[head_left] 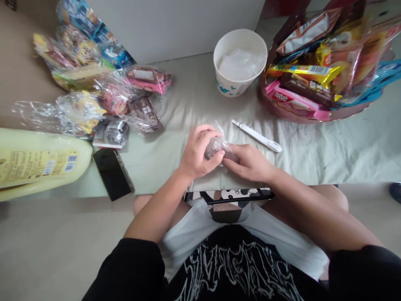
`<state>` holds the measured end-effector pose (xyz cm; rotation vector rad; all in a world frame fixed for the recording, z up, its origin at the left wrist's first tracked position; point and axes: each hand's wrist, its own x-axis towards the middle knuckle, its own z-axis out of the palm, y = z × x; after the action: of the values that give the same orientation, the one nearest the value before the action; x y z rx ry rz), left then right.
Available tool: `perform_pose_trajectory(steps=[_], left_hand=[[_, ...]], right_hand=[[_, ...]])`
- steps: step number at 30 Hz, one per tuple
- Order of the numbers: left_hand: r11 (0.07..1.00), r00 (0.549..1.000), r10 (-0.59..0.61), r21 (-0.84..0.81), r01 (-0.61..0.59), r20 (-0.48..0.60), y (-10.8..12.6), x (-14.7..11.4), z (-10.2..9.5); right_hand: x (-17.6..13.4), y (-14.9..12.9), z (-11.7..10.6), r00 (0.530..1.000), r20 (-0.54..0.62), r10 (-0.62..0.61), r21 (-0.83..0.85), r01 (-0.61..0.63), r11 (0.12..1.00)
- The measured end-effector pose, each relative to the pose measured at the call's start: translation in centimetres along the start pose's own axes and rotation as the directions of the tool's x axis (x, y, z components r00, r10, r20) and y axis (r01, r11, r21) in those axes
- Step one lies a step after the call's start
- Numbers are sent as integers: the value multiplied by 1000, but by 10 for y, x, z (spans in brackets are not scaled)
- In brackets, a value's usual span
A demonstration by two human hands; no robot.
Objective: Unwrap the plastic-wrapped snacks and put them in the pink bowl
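Note:
Just past the near edge of the cloth-covered surface, both of my hands hold one small greyish-brown item in crinkled clear plastic point(216, 146). My left hand point(196, 154) curls round its left side, thumb toward the front. The fingers of my right hand point(250, 163) close on its right end, which they partly hide. What is inside the wrap I cannot make out. A white box cutter point(257, 136) lies slantwise beyond my right hand, apart from it. Farther back stands a paper tub point(233, 88) with crumpled clear plastic point(241, 65) in it.
At the right, a pink basket point(294, 115) is heaped with packaged snacks point(313, 75). A pile of wrapped snacks point(115, 96) lies at the left. In front of it are a black phone point(113, 174) and a large pale yellow bottle point(44, 163) on its side.

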<state>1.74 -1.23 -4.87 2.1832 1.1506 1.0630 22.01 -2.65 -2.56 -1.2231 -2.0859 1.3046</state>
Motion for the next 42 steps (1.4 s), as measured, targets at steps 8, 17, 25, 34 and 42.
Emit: perform_pose_trajectory(steps=[8, 17, 25, 34, 42], left_hand=[[947, 956, -216, -196, 254, 197, -2, 3, -8], [945, 910, -326, -91, 313, -258, -26, -6, -9], [892, 937, -150, 366, 266, -315, 26, 131, -14], [758, 839, -460, 622, 199, 291, -11, 247, 50], [806, 817, -488, 519, 285, 309, -10, 262, 28]], right_hand=[[1, 8, 7, 990, -47, -132, 15, 133, 991], [-7, 6, -6, 962, -244, -120, 100, 148, 984], [-16, 5, -4, 945, -267, -190, 75, 217, 973], [-4, 4, -4, 967, -192, -166, 6, 171, 985], [-8, 3, -13, 968, -189, -164, 40, 174, 984]])
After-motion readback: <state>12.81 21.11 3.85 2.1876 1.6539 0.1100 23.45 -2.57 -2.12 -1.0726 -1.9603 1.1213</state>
